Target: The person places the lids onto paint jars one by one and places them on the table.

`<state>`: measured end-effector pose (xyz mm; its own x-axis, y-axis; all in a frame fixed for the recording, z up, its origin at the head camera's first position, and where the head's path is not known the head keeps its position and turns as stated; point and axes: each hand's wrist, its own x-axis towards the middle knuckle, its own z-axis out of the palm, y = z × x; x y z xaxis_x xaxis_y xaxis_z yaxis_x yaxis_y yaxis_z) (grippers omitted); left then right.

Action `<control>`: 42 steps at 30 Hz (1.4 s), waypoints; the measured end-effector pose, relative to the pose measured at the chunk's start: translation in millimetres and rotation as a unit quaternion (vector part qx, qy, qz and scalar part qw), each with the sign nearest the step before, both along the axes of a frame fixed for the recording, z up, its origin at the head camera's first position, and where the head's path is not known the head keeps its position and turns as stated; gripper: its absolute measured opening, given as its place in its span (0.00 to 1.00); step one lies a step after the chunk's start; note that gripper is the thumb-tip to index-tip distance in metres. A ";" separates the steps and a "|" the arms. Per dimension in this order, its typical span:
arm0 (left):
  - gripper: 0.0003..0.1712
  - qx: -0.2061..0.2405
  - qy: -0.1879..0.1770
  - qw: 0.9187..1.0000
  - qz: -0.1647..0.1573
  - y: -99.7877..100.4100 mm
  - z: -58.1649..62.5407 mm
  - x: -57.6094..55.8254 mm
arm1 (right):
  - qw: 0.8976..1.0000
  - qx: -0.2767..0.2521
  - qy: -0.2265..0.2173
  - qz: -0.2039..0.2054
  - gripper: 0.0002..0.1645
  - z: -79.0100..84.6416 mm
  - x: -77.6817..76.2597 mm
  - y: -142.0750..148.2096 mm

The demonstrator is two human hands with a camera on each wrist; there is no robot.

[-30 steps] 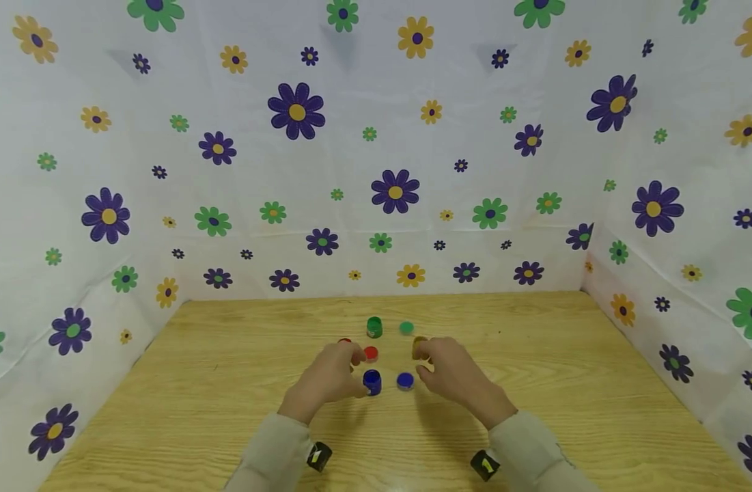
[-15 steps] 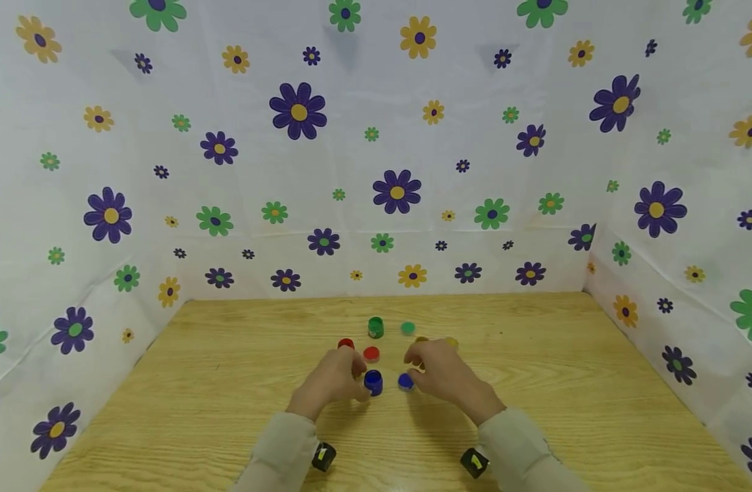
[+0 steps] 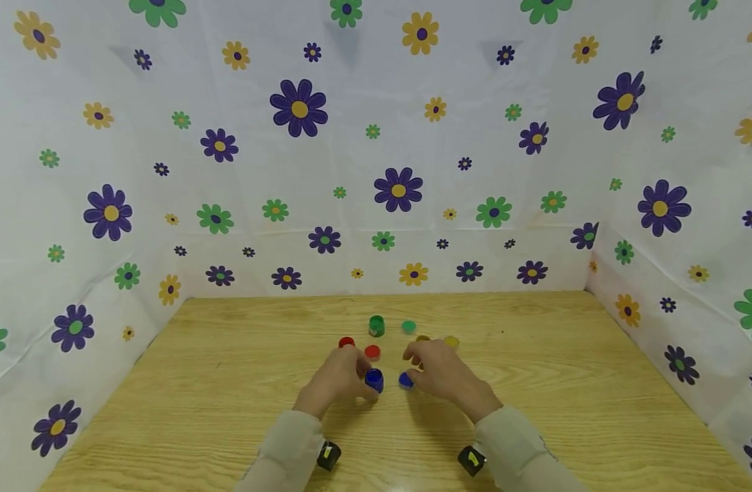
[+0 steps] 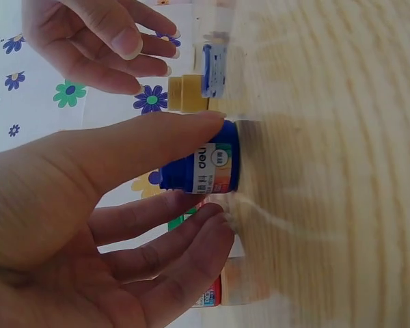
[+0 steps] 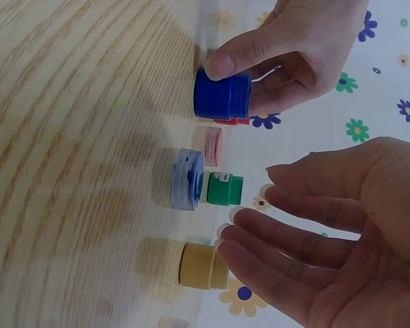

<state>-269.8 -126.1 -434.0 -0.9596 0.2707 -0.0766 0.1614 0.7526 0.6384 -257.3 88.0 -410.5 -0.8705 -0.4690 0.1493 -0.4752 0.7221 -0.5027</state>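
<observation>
My left hand [image 3: 335, 379] holds a small open blue paint jar [image 3: 374, 381] upright on the wooden table, thumb on one side and fingers on the other. In the left wrist view its printed label [image 4: 215, 164] faces the camera, beside my thumb. My right hand [image 3: 444, 374] hovers over the blue lid [image 3: 405, 380], its fingers loosely bent and apart. The right wrist view shows that lid [image 5: 188, 179] flat on the table, a gap between it and the fingertips. A yellow jar [image 5: 201, 265] stands just past these fingers, mostly hidden in the head view.
An open green jar [image 3: 377, 326] and its green lid [image 3: 409, 327] sit farther back. Behind my left hand is a red jar [image 3: 347, 342], with a red lid [image 3: 372, 352] to its right. A yellow lid [image 3: 452, 342] lies beyond my right hand. Flower-printed cloth [image 3: 363, 157] walls the table.
My right hand has moved left, from the yellow jar to over the blue lid, uncovering the yellow lid. My left hand has shifted slightly right and its fingers now grip the blue jar.
</observation>
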 end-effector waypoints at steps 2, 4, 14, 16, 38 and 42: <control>0.26 0.001 0.004 1.000 0.000 0.1 -1.4 -0.4 | 1.000 0.001 0.000 0.000 0.11 -0.1 -0.8 -0.8; 0.27 0.002 0.008 1.000 0.000 0.2 -2.6 -0.5 | 1.000 0.001 -0.001 0.001 0.11 -0.6 -2.4 -1.7; 0.21 0.010 0.023 1.000 -0.005 2.0 3.8 6.4 | 1.000 0.008 -0.020 -0.005 0.11 -0.5 -10.1 -6.4; 0.21 0.011 0.027 1.000 -0.005 2.0 6.1 7.9 | 1.000 0.009 -0.026 -0.006 0.11 -0.1 -10.7 -7.9; 0.16 0.008 0.054 0.998 -0.017 3.6 28.1 22.4 | 0.999 0.034 -0.022 0.000 0.08 -1.5 -6.1 -14.2; 0.15 0.020 0.061 0.998 -0.028 3.3 27.3 22.1 | 0.999 0.046 -0.022 0.006 0.08 -6.3 -7.7 -14.4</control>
<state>-247.7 -122.8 -406.7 -0.9443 0.3249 0.0512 0.2807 0.7148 0.6405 -265.0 73.6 -416.9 -0.8695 -0.4894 0.0665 -0.4627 0.7602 -0.4560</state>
